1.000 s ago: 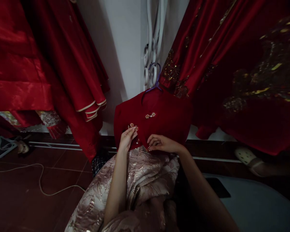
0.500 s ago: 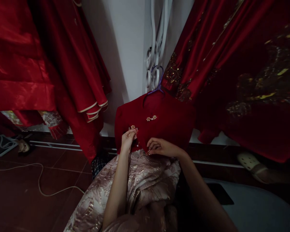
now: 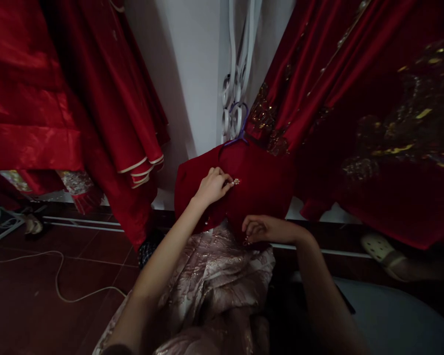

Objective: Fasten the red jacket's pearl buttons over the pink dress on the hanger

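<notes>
A short red jacket (image 3: 270, 172) hangs on a purple hanger (image 3: 243, 133) in front of me. At its upper front is a gold-and-pearl flower clasp (image 3: 236, 182). My left hand (image 3: 214, 186) is closed, its thumb and fingertips pinching the clasp's left end and covering it. Lower on the right, my right hand (image 3: 268, 229) curls its fingers around the jacket's lower front edge, beside a small ornament (image 3: 245, 241). A small pearl fastener (image 3: 207, 222) shows at the lower left front. Below the jacket lies shiny pinkish brocade fabric (image 3: 222, 276).
Red garments with pale trim (image 3: 133, 123) hang on the left. A red dress with gold sequins (image 3: 392, 197) hangs on the right. Behind the hanger is white scrolled metalwork (image 3: 234, 108). A cable (image 3: 59, 276) runs over the tiled floor. A cream clog (image 3: 379, 249) is at right.
My left hand has moved up and right from the lower left ornament to the upper clasp. My right hand has shifted right, drawing the jacket's lower front edge apart.
</notes>
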Available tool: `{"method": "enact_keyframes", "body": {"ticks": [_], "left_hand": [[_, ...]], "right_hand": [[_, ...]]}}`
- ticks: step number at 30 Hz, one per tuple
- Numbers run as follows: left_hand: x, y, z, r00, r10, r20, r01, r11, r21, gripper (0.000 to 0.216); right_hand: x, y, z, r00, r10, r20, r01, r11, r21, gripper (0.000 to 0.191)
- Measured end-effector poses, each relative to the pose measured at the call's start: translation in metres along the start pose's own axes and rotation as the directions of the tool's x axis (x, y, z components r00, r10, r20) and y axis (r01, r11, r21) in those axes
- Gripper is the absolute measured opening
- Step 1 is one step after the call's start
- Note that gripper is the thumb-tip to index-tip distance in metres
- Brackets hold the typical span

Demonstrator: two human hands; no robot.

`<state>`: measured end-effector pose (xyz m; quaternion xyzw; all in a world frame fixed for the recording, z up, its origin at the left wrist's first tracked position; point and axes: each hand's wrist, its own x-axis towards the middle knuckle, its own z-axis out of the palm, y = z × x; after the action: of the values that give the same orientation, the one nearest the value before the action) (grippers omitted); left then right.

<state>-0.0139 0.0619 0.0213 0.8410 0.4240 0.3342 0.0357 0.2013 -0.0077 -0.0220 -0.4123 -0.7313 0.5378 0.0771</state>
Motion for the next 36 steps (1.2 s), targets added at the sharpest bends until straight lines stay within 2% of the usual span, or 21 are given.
{"method": "enact_keyframes", "body": {"ticks": [3, 7, 14, 22, 27, 29, 30, 31, 32, 34, 35, 36], "left_hand": [[0.012, -0.002, -0.002, 0.990, 0.101, 0.094, -0.112, 0.987, 0.112, 0.027], [0.019, -0.010, -0.001, 0.975, 0.184, 0.123, -0.193, 0.979, 0.065, 0.023], [0.018, -0.011, 0.000, 0.970, 0.234, 0.069, -0.228, 0.970, -0.083, 0.013], [0.020, -0.012, 0.005, 0.974, 0.225, 0.033, -0.210, 0.945, -0.250, 0.006], [0.021, -0.008, 0.003, 0.973, 0.228, 0.030, -0.215, 0.949, -0.232, 0.007], [0.018, -0.006, 0.001, 0.973, 0.231, 0.004, -0.224, 0.950, -0.218, 0.008], [0.016, -0.006, 0.000, 0.975, 0.223, -0.021, -0.222, 0.951, -0.214, 0.009], [0.014, -0.006, -0.001, 0.976, 0.211, -0.049, -0.217, 0.954, -0.208, 0.010], [0.012, -0.007, -0.001, 0.977, 0.200, -0.076, -0.211, 0.958, -0.196, 0.011], [0.010, -0.010, 0.001, 0.978, 0.173, -0.113, -0.190, 0.967, -0.167, 0.015], [0.010, -0.012, 0.004, 0.980, 0.153, -0.123, -0.171, 0.973, -0.154, 0.018], [0.010, -0.014, 0.007, 0.984, 0.128, -0.128, -0.146, 0.979, -0.143, 0.020]], "right_hand": [[0.001, -0.001, 0.001, 1.000, 0.015, -0.006, -0.015, 1.000, 0.003, 0.045], [0.000, -0.002, 0.001, 1.000, 0.013, -0.013, -0.013, 1.000, -0.002, 0.045], [0.005, -0.002, 0.004, 0.999, -0.046, -0.023, 0.046, 0.998, 0.031, 0.042], [0.008, -0.001, 0.005, 0.997, -0.060, -0.042, 0.061, 0.998, 0.031, 0.041], [0.003, -0.001, 0.007, 0.997, -0.059, -0.042, 0.059, 0.998, 0.019, 0.043], [0.002, -0.006, 0.005, 0.990, -0.092, -0.106, 0.092, 0.996, -0.010, 0.045], [0.004, -0.011, 0.003, 0.974, -0.130, -0.188, 0.127, 0.991, -0.028, 0.045], [0.007, -0.018, 0.000, 0.936, -0.180, -0.304, 0.175, 0.984, -0.045, 0.045], [0.012, -0.027, -0.003, 0.868, -0.233, -0.438, 0.229, 0.971, -0.062, 0.045], [0.029, -0.049, -0.008, 0.672, -0.301, -0.677, 0.344, 0.936, -0.075, 0.047], [0.040, -0.061, -0.011, 0.600, -0.311, -0.737, 0.388, 0.919, -0.072, 0.050], [0.052, -0.072, -0.012, 0.550, -0.312, -0.774, 0.423, 0.904, -0.064, 0.053]]}}
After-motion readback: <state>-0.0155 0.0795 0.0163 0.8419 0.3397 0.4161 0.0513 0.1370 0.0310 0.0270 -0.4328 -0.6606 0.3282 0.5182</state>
